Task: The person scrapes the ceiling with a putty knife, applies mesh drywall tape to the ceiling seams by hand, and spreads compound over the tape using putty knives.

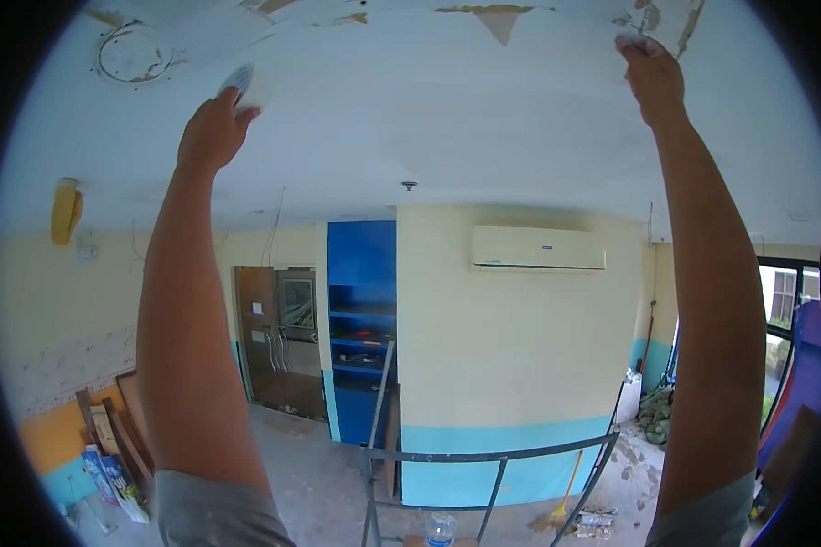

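Both my arms reach up to the white ceiling (365, 109). My left hand (212, 132) grips a pale, flat, rounded piece (237, 82) between thumb and fingers, close under the ceiling. A round cut-out outline (135, 51) lies to the left of that hand. At the upper right, my right hand (655, 80) is closed with its fingertips up against the ceiling, beside peeled brown patches (691, 29). Something whitish shows at those fingertips, too small to name. Another torn patch (500, 22) lies between the two hands.
A metal frame rail (493, 457) stands below me, with a clear plastic bottle (441, 529) by it. Ahead are an air conditioner (538, 248), blue shelves (363, 325) and double doors (281, 342). A broom (551, 521) rests on the floor. Loose wires (274, 228) hang from the ceiling.
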Action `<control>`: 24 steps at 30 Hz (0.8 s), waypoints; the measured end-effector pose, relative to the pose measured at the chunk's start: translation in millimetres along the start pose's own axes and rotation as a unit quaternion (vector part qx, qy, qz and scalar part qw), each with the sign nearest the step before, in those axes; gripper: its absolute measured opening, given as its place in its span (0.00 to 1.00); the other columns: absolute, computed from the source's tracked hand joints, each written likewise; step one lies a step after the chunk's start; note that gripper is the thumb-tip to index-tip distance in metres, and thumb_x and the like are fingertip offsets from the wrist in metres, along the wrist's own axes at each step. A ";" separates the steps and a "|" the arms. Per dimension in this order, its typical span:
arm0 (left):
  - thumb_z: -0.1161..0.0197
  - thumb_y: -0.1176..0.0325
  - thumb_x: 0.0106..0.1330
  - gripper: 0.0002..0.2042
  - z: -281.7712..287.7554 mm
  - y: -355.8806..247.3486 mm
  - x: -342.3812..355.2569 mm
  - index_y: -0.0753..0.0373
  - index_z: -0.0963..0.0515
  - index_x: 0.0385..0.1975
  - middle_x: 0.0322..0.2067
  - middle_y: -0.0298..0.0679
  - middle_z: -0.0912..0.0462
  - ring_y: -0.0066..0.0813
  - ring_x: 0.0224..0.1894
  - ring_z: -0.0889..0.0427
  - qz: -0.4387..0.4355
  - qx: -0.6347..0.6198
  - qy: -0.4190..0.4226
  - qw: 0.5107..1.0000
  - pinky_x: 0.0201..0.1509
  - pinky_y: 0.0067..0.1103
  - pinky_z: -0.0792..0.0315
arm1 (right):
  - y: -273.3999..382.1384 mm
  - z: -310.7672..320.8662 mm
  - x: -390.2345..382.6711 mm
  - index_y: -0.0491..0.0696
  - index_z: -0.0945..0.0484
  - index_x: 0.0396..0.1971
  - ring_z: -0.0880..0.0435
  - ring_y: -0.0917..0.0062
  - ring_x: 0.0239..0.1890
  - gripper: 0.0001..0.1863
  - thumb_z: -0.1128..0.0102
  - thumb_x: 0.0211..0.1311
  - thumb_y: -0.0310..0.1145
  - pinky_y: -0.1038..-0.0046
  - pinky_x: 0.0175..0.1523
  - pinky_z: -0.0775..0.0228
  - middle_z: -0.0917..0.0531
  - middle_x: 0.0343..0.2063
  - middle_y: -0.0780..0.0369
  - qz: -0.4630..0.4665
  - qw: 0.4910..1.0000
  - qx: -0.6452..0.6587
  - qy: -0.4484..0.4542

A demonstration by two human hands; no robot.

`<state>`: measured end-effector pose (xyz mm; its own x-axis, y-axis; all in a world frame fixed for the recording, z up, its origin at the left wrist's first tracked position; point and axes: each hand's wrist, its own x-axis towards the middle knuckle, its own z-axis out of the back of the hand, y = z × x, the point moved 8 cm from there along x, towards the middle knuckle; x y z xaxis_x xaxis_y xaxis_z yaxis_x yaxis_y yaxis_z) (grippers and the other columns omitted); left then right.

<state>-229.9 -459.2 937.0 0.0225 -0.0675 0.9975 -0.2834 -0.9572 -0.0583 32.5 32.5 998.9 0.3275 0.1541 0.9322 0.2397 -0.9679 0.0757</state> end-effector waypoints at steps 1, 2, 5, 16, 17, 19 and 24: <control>0.43 0.56 0.65 0.22 -1.5 0.1 4.6 0.63 0.33 0.54 0.38 0.52 0.19 0.51 0.43 0.20 0.003 0.002 -0.001 1.000 0.46 0.38 0.27 | -1.5 -1.2 2.6 0.48 0.19 0.41 0.19 0.68 0.37 0.20 0.43 0.58 0.49 0.70 0.45 0.30 0.16 0.32 0.58 0.002 1.000 0.003 0.001; 0.43 0.56 0.65 0.22 3.3 4.2 8.0 0.63 0.32 0.53 0.39 0.52 0.19 0.51 0.43 0.20 0.032 -0.013 -0.041 0.999 0.46 0.38 0.27 | -2.2 2.5 4.7 0.48 0.19 0.42 0.19 0.69 0.37 0.21 0.43 0.58 0.49 0.70 0.44 0.30 0.16 0.31 0.59 0.013 0.999 0.012 -0.029; 0.43 0.54 0.65 0.22 4.2 10.4 14.9 0.63 0.31 0.52 0.40 0.52 0.19 0.51 0.44 0.20 0.068 -0.034 -0.084 0.994 0.47 0.38 0.27 | 2.2 10.1 6.7 0.48 0.19 0.43 0.19 0.72 0.36 0.21 0.43 0.59 0.49 0.71 0.43 0.30 0.16 0.30 0.61 0.047 0.997 0.030 -0.061; 0.50 0.46 0.67 0.26 -14.0 58.3 31.8 0.62 0.31 0.54 0.44 0.52 0.20 0.51 0.49 0.22 0.057 0.010 -0.018 0.998 0.52 0.38 0.28 | -14.6 14.4 21.3 0.46 0.20 0.46 0.20 0.68 0.43 0.26 0.44 0.57 0.52 0.71 0.49 0.32 0.17 0.38 0.57 0.009 0.998 -0.021 -0.050; 0.49 0.46 0.67 0.27 -9.9 64.2 31.2 0.63 0.31 0.54 0.45 0.52 0.21 0.51 0.50 0.23 0.086 0.006 -0.036 0.996 0.52 0.38 0.28 | -12.4 14.6 20.9 0.46 0.20 0.46 0.20 0.68 0.44 0.26 0.44 0.57 0.52 0.71 0.49 0.33 0.17 0.39 0.57 0.016 0.999 -0.021 -0.045; 0.49 0.47 0.67 0.27 -5.5 71.7 32.0 0.64 0.31 0.55 0.46 0.52 0.21 0.50 0.51 0.23 0.114 0.002 -0.053 0.992 0.53 0.38 0.29 | -9.5 14.2 21.2 0.46 0.20 0.46 0.20 0.68 0.44 0.27 0.45 0.57 0.53 0.71 0.49 0.33 0.17 0.39 0.57 0.024 0.998 -0.030 -0.044; 0.51 0.44 0.67 0.28 -14.6 99.3 48.8 0.62 0.31 0.56 0.50 0.49 0.22 0.48 0.53 0.24 0.047 0.017 -0.099 0.994 0.55 0.37 0.30 | -9.9 -0.8 23.2 0.46 0.20 0.47 0.20 0.67 0.44 0.27 0.45 0.58 0.53 0.71 0.50 0.33 0.17 0.39 0.56 0.010 0.998 -0.048 -0.039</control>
<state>-271.0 -553.4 980.4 0.1873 -0.2082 0.9600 -0.2617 -0.9525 -0.1555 37.0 45.5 1020.0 0.4019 0.1451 0.9041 0.1443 -0.9851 0.0939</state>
